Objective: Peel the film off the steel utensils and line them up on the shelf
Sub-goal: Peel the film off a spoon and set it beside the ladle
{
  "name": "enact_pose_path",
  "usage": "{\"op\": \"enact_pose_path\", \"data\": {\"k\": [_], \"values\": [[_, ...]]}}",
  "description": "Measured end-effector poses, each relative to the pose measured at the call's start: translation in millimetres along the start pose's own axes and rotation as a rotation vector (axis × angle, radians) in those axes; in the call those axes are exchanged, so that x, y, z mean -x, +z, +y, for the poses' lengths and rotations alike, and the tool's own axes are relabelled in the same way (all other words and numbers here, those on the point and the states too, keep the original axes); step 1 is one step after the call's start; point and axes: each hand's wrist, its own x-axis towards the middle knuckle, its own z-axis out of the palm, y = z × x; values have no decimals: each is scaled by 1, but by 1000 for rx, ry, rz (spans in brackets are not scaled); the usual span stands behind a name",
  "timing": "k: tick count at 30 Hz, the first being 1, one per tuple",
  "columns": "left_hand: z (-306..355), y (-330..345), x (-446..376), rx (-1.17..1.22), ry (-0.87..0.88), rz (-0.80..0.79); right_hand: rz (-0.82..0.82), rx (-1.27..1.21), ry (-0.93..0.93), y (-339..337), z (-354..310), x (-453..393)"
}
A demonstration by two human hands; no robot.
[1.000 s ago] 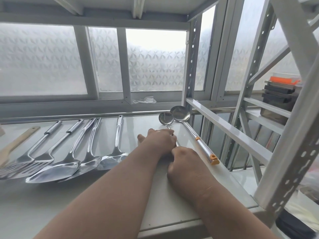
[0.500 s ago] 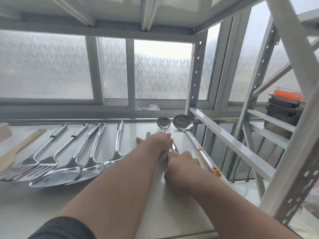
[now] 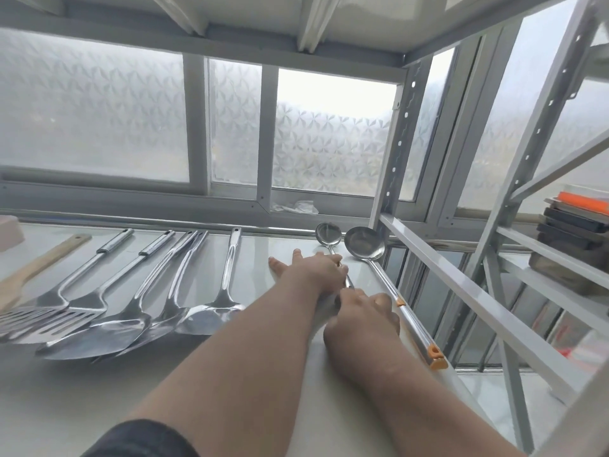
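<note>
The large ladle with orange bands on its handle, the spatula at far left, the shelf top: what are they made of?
Large round-bowled ladle: polished steel by its mirror shine; the orange bands look like plastic. Pale brown flat spatula: apparently wood, matte tan, with a hanging hole. White shelf top: smooth and faintly glossy, probably painted metal or laminate; the look leaves it open.

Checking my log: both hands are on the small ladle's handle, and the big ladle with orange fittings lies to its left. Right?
Not quite. In the head view the big ladle with orange fittings lies to the right of the small ladle, nearest the shelf edge. Both hands, left and right, are on the small ladle's handle.
</note>
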Motion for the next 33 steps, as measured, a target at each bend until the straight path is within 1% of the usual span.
{"op": "enact_pose_path", "data": {"k": [2, 6, 11, 14, 16, 18, 24, 29, 33], "values": [[-2, -1, -3, 9, 6, -11, -21, 11, -6, 1, 1, 0], [-4, 1, -11, 29, -11, 9, -9, 20, -41, 4, 2, -1], [-6, 6, -22, -60, 1, 3, -17, -8, -62, 6, 3, -2], [-7, 8, -28, -44, -9, 9, -21, -10, -67, 6, 4, -3], [-8, 10, -33, -75, 6, 9, -26, -16, -65, 5, 4, -4], [-8, 9, -31, -93, 21, 10, -24, -15, -62, 5, 4, -4], [0, -3, 2, -48, 17, -10, -34, 3, -62, 5, 4, -4], [-1, -3, 6, -16, 22, -1, -6, 1, -73, 6, 5, -3], [-2, -3, 3, -31, 25, -24, -1, 3, -68, 5, 5, -4]]}}
